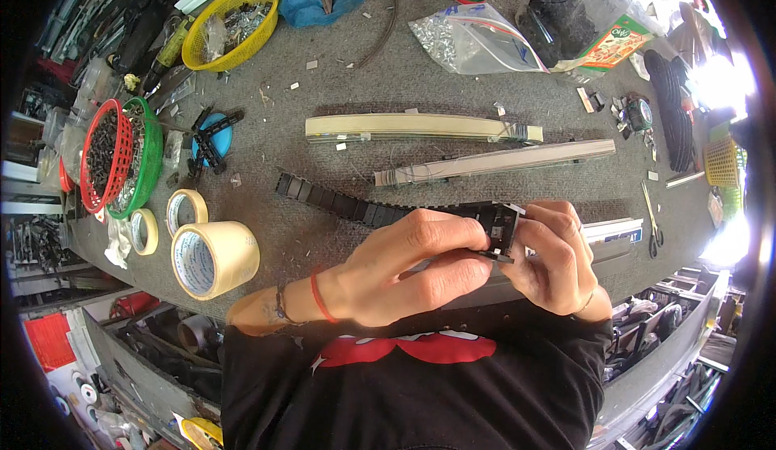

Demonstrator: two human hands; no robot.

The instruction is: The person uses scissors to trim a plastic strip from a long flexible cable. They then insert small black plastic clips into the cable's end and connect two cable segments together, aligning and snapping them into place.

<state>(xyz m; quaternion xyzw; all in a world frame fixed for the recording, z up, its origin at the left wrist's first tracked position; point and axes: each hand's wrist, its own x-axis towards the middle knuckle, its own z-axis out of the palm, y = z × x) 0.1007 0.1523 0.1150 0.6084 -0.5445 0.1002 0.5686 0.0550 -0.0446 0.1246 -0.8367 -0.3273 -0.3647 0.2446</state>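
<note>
By the near edge of the surface, the left hand pinched a black fitting and the right hand gripped its right side. Work on it seemed unfinished, not yet set down; black segments stretched leftward, how many done unclear.

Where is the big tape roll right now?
In the head view, the big tape roll sits on the left, near the table's near edge, beside two thinner rolls and left of the person's left hand.
</note>
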